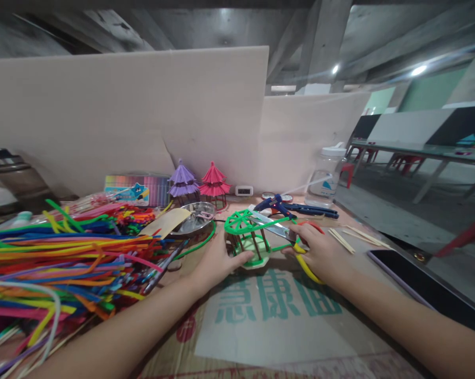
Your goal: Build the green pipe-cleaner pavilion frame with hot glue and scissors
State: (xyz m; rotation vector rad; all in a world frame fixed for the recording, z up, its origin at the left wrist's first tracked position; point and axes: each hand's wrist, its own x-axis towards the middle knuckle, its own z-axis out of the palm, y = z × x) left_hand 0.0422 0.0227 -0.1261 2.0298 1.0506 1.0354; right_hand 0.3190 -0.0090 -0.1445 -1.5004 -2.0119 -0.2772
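Note:
A small green pavilion model made of pipe cleaners and brown posts stands on the cardboard in front of me. Its left side is gripped by my left hand, thumb across the base. My right hand is wrapped round the yellow handle of a pair of scissors. The blades point left, along the green roof frame and by a loose green strip that sticks out to the right. Whether the blades touch the strip I cannot tell.
Piled pipe cleaners cover the left side. Behind stand a purple pavilion, a red pavilion, a metal bowl and a blue glue gun. Rightward are a water bottle, wooden sticks and a phone.

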